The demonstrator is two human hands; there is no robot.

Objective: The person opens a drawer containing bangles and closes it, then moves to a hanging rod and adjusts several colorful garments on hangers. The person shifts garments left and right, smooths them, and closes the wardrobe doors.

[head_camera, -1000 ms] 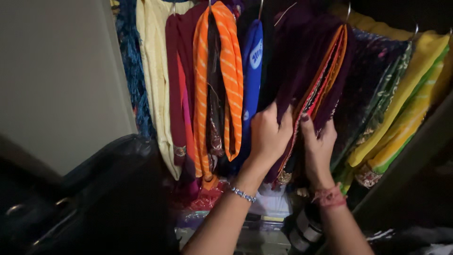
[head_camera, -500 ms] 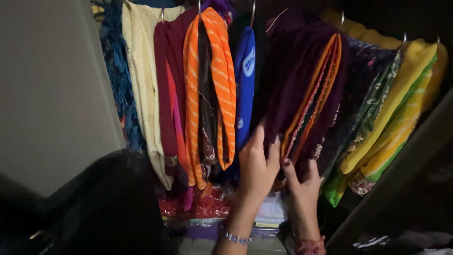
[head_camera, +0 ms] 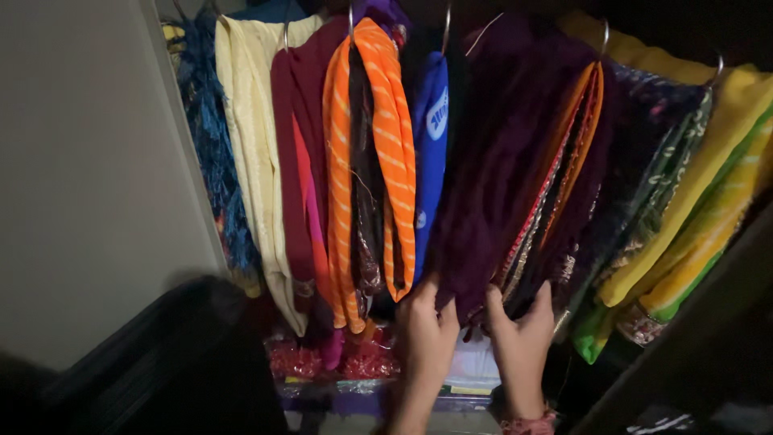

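A row of folded fabrics hangs on hangers inside a dim wardrobe. Both my hands are at the bottom hem of a dark purple garment in the middle. My left hand presses against its lower left edge, fingers up. My right hand pinches the lower edge where orange and patterned trims show. Left of my hands hang an orange striped cloth and a blue cloth. A bracelet sits on my right wrist.
Cream and maroon cloths hang at the left, yellow and green ones at the right. Wrapped red packets and flat boxes lie below. A pale wall stands left, a dark bag at lower left, a dark door edge at right.
Both hands have slid down from the middle of the purple garment to its bottom hem, and the camera has tilted so the hanging row sits lower and nearer.
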